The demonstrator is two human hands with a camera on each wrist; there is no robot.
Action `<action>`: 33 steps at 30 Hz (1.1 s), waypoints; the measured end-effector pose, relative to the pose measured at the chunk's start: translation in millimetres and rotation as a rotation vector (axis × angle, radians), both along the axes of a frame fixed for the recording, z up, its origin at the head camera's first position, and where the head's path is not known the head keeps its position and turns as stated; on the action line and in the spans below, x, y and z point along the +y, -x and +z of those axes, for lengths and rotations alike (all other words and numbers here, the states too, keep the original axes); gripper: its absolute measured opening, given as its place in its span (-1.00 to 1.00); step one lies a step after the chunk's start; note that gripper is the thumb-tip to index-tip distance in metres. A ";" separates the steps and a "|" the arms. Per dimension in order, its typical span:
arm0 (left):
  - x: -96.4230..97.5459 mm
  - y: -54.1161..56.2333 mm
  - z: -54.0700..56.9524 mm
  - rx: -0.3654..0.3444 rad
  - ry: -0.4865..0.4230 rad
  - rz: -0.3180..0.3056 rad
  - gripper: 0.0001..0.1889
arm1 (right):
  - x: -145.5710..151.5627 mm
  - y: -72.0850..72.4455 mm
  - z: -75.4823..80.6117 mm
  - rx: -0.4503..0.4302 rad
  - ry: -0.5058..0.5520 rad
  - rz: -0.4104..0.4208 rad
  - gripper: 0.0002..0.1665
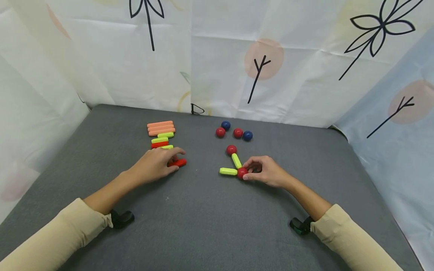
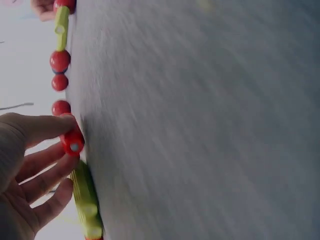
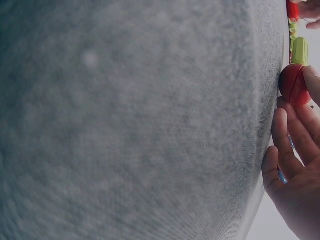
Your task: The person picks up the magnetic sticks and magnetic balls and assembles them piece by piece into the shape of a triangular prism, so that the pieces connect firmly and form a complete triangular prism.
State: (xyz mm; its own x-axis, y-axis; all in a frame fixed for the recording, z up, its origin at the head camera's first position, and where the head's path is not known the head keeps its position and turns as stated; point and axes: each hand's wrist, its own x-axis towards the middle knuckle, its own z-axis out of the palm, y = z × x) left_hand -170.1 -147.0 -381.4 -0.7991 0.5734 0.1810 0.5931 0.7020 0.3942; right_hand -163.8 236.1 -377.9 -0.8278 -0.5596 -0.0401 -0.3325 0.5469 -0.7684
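My left hand point(image 1: 157, 163) pinches a short red stick point(image 1: 178, 162) between thumb and fingers, close over the grey table. In the left wrist view the stick's end point(image 2: 74, 147) faces the camera, showing a pale round spot. On the right, my right hand point(image 1: 266, 171) holds a red ball point(image 1: 242, 172) with thumb and fingertips. Two yellow-green sticks meet that ball: one stick point(image 1: 228, 171) points left, the other stick point(image 1: 236, 160) runs up to a second red ball point(image 1: 231, 149). A seam shows around the held ball point(image 3: 295, 84) in the right wrist view.
Orange sticks point(image 1: 161, 128) lie side by side at the back left. Below them are yellow-green sticks point(image 1: 165, 134) and a red stick point(image 1: 159, 145), partly behind my left hand. Loose red balls point(image 1: 220, 132) and blue balls point(image 1: 225, 125) sit at the back middle, before a patterned cloth point(image 1: 220, 75).
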 end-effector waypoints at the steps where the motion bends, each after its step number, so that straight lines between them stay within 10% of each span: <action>1: 4.5 1.2 0.6 -0.045 -0.044 0.008 -0.54 | -0.2 0.0 0.3 0.000 0.001 0.002 -0.66; 13: 79.0 35.4 -6.1 -0.543 -0.476 0.078 -0.46 | 0.2 0.2 -0.3 0.004 0.003 0.002 -0.67; 33: 115.6 45.2 -13.7 -0.621 -0.508 0.088 -0.50 | -0.5 1.0 0.4 0.003 -0.009 0.002 -0.68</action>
State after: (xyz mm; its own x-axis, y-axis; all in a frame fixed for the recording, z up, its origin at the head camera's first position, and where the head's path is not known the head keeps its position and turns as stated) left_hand -215.4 -31.4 -395.2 -0.8779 0.4703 -0.0897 0.1110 0.3822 0.9174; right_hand -164.8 235.7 -377.5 -0.8265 -0.5613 -0.0428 -0.3359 0.5526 -0.7627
